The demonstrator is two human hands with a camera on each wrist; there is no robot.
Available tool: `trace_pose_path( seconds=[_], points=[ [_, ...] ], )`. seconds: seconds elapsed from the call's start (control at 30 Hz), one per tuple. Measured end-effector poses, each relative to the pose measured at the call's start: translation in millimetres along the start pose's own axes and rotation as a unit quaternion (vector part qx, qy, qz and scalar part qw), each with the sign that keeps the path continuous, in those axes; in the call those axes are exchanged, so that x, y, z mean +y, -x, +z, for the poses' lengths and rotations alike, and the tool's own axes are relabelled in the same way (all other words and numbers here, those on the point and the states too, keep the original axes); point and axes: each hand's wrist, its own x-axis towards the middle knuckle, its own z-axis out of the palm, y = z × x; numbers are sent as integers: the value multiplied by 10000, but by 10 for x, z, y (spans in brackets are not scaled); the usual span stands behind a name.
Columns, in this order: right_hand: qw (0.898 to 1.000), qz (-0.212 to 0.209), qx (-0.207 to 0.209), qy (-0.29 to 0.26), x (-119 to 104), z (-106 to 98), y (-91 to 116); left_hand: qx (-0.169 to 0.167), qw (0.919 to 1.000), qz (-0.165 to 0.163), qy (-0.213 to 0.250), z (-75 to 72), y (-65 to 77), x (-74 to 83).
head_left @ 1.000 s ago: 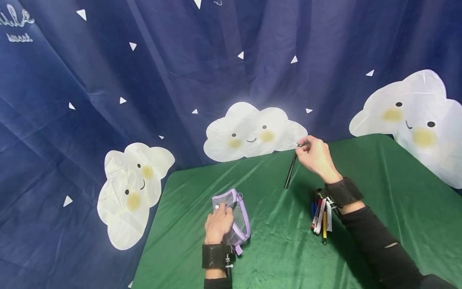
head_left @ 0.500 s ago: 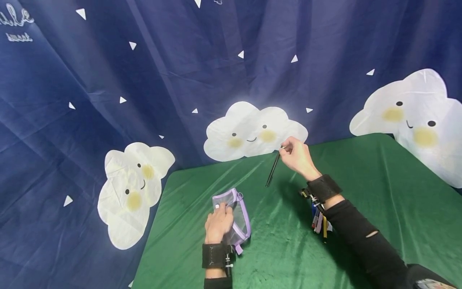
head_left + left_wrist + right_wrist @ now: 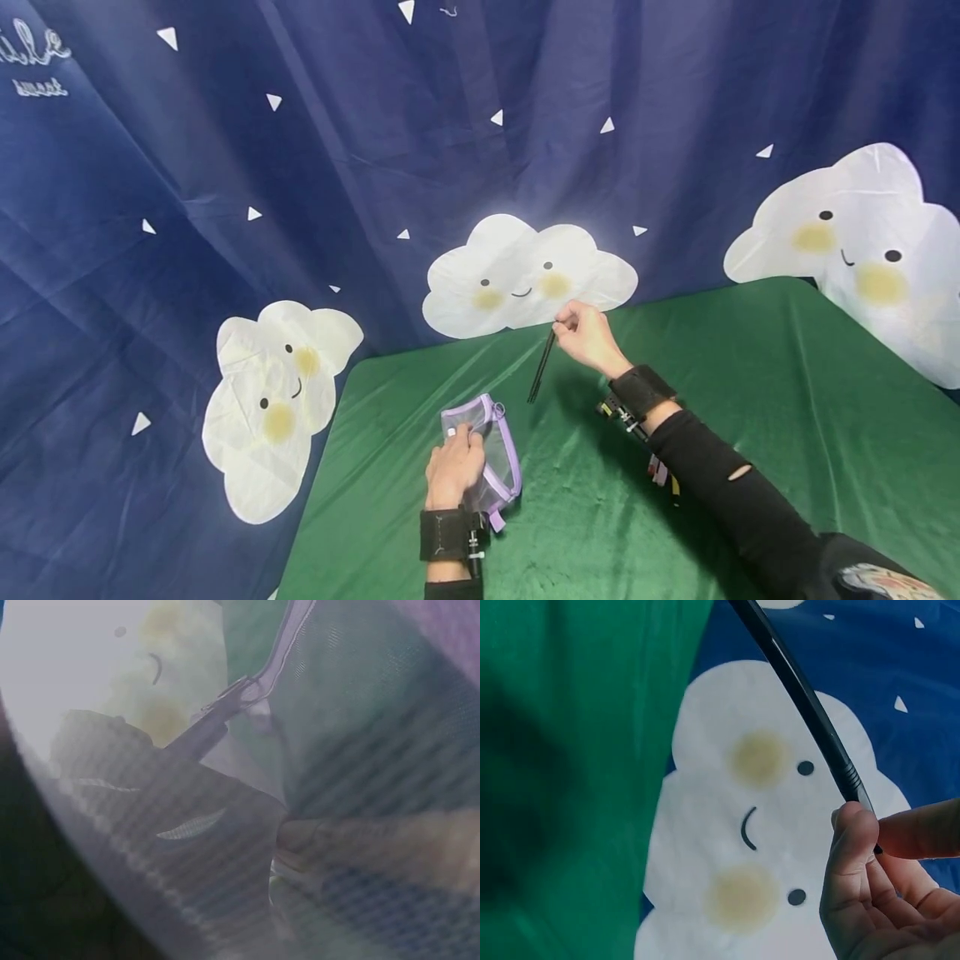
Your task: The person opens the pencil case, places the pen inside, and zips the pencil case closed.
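One black pen [image 3: 542,367] is off the tabletop [image 3: 570,533] in the head view, pinched near its upper end by the right hand's grip [image 3: 588,337] and apart from the mesh pouch [image 3: 513,454]. Picking up seems done for this pen; setting it down is not. More pens [image 3: 658,471] lie partly hidden beneath the right sleeve [image 3: 697,454], in neither hand. The left hand's grip [image 3: 453,471] rests on the pouch; whether it pinches it, I cannot tell.

The left wrist view shows hazy mesh and a finger; the pouch's contents are unclear.

The right wrist view shows thumb and finger closed around the pen's end.
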Motion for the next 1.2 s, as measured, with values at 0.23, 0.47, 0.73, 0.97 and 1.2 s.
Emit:
trace_pose_path(
  seconds=[0.23, 0.47, 0.73, 0.97, 1.2],
  points=[
    [9989, 95, -462, 22, 18, 245, 32, -13, 10000, 12, 7, -12, -14, -13],
    [9955, 37, -933, -130, 44, 524, 97, -6, 10000, 23, 12, -4, -30, -11],
    [9910, 60, -1321, -201, 41, 727, 178, 15, 10000, 45, 52, 3, -41, -15],
    [9888, -90, -1491, -14, 36, 833, 226, 62, 10000, 26, 42, 0, -37, -16],
    [9863, 13, -1647, 132, 46, 938, 269, 35, 10000, -7, 84, 3, -32, -22]
  ],
)
